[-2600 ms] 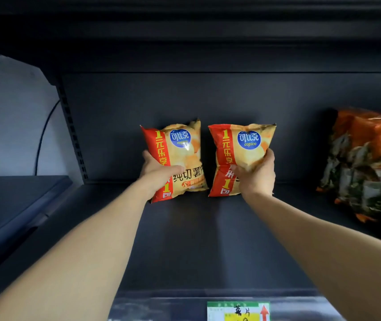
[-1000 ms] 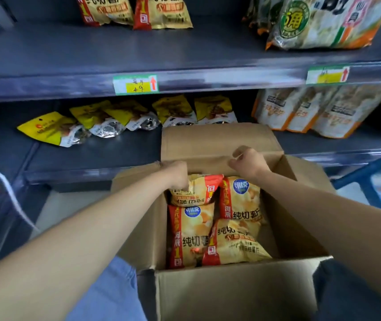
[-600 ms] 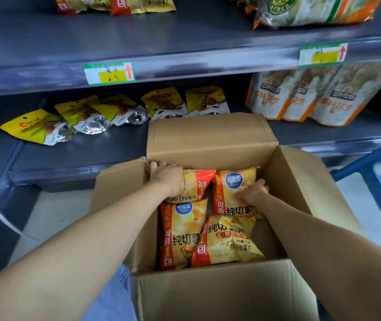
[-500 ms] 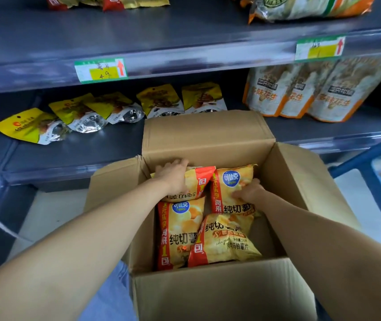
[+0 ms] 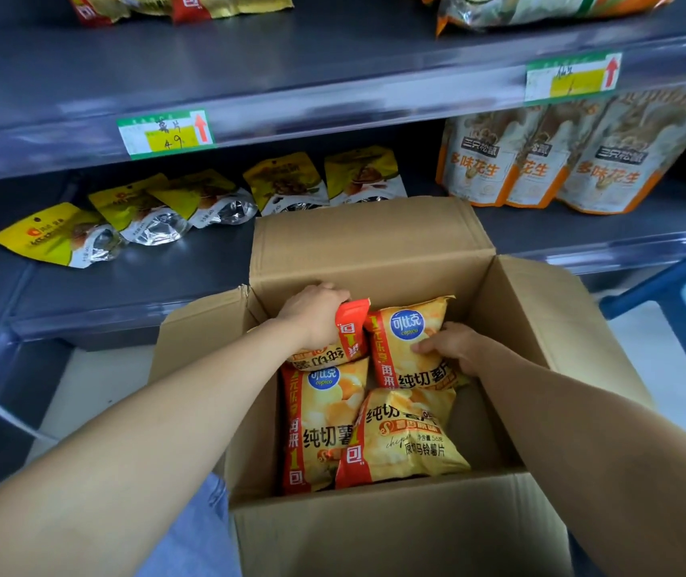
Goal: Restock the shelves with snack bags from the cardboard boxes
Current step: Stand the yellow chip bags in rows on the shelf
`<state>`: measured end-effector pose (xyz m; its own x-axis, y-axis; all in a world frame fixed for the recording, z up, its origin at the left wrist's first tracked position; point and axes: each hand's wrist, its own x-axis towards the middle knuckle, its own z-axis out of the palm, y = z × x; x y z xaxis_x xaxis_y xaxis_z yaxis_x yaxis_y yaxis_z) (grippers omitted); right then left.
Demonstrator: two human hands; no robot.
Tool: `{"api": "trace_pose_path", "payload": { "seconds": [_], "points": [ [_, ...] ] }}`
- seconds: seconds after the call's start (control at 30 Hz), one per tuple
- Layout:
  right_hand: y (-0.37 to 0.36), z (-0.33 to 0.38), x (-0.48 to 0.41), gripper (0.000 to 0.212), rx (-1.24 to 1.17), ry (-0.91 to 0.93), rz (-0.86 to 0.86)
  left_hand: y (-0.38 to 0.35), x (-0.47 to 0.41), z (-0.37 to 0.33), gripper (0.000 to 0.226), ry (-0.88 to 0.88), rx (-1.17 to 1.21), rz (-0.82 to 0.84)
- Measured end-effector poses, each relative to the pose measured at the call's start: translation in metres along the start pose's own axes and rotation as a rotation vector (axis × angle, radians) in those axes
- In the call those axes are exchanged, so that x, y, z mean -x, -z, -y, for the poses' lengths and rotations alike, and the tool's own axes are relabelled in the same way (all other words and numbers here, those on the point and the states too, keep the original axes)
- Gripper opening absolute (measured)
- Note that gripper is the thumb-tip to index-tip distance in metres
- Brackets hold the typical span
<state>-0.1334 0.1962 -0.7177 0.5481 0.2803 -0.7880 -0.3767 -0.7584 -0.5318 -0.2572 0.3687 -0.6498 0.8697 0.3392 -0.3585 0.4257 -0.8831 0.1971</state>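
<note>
**Both hands down in the box**

Head view: I see my left hand (image 5: 315,314) curled over an upside-down chip bag (image 5: 333,347) inside the cardboard box (image 5: 374,251); my right hand (image 5: 453,347) pinches the "copico" bag (image 5: 407,339). The shelf tag (image 5: 166,133) reads "49".

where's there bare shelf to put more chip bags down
On the upper shelf, a wide bare stretch lies between the chip bags at left and the foil bags at right. On the lower shelf, the front strip before the yellow pouches is bare; its back row, with the peanut bags, is crowded.
</note>
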Motion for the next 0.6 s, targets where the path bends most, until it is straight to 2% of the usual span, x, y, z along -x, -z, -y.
{"api": "trace_pose_path", "payload": {
  "seconds": [0.07,0.17,0.27,0.47,0.6],
  "points": [
    [-0.002,0.002,0.000,0.071,0.004,0.018,0.014,0.002,0.004,0.000,0.026,-0.016,0.009,0.012],
    [-0.006,0.009,0.011,0.041,-0.005,0.048,0.029,0.004,0.009,0.001,0.015,-0.002,-0.023,0.002],
    [-0.011,0.011,0.018,0.011,0.049,0.113,-0.005,0.010,0.012,0.005,0.026,0.058,-0.001,-0.032],
    [-0.012,0.016,0.027,0.030,0.260,0.264,-0.147,0.043,0.017,0.009,0.037,0.107,0.064,-0.159],
    [-0.007,0.022,0.039,0.027,0.272,0.323,-0.208,0.063,0.028,0.011,0.024,0.117,0.090,-0.181]
  ]
}}
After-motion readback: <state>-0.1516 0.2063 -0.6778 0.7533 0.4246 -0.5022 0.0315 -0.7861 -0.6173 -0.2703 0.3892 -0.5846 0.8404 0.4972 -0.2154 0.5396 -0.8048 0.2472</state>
